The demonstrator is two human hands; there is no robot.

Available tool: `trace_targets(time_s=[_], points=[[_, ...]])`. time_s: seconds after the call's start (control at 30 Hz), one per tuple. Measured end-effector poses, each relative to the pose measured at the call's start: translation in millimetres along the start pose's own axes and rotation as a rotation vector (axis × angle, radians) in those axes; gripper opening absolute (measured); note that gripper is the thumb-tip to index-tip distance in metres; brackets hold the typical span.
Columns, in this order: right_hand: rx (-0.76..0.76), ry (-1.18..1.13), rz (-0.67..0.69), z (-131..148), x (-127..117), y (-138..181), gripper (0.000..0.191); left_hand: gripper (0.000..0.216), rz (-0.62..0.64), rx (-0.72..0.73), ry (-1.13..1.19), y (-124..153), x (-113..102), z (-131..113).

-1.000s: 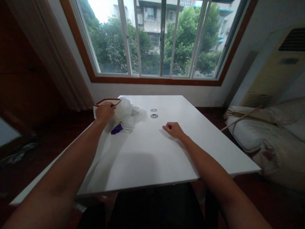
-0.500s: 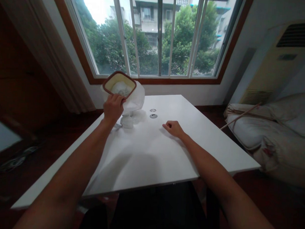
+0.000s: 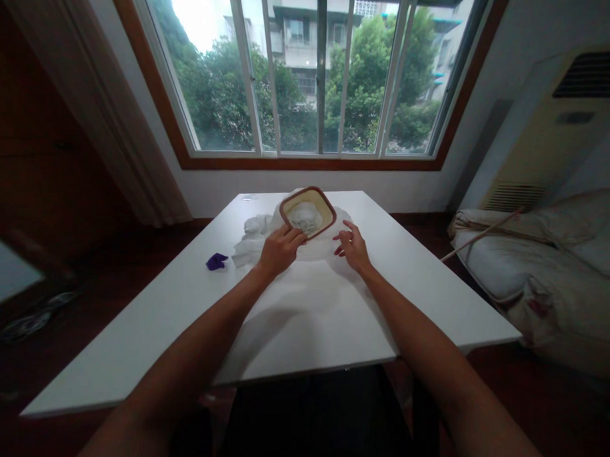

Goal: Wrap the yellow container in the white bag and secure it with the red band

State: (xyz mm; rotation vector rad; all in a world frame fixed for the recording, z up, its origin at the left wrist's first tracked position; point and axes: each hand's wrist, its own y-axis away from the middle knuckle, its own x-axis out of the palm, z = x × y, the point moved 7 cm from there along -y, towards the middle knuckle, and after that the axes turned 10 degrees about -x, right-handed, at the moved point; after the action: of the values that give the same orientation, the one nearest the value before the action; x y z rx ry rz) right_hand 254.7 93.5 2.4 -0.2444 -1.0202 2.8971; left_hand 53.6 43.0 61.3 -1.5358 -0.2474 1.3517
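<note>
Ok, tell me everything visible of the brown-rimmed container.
The brown-rimmed container has a rounded-square mouth and a cream, plastic-looking inner wall, with crumpled whitish material inside. It tilts toward the camera, over the far half of the white table. The left hand grips its rim; the right hand is beside it, not visibly touching the rim. Its base is hidden.

Flat white tbl point(image 3: 423, 292), crumpled whitish plastic point(image 3: 255, 237) on it L of ctr, small purple pc point(image 3: 216, 261) nr plastic, apart, toward L edge
</note>
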Motion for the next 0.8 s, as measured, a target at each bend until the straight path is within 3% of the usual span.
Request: trace_targets(time_s=[0.17, 0.4, 0.53, 0.67, 0.8], points=[[0.155, -0.08, -0.062, -9.7, 2.0, 2.1, 0.074, 0.022, 0.039, 0.061, 0.012, 8.0, 11.5, -22.6], [0.209, -0.099, -0.112, -14.3, -6.7, 1.1, 0.048, 0.023, 0.078, 0.115, 0.068, 14.9, 13.6, -43.8], [0.22, -0.114, -0.125, -18.3, -7.7, 0.2, 0.037, 0.024, 0.001, 0.04, 0.155, 17.4, 5.5, -39.2], [0.24, -0.139, -0.125, -21.1, -6.1, 1.2, 0.032, 0.068, -0.112, -0.111, 0.227, 19.7, -1.8, -23.0], [0.269, -0.174, -0.133, -22.5, -5.9, 3.1, 0.03, 0.1, -0.128, -0.18, 0.294, 23.5, 6.3, -11.1]])
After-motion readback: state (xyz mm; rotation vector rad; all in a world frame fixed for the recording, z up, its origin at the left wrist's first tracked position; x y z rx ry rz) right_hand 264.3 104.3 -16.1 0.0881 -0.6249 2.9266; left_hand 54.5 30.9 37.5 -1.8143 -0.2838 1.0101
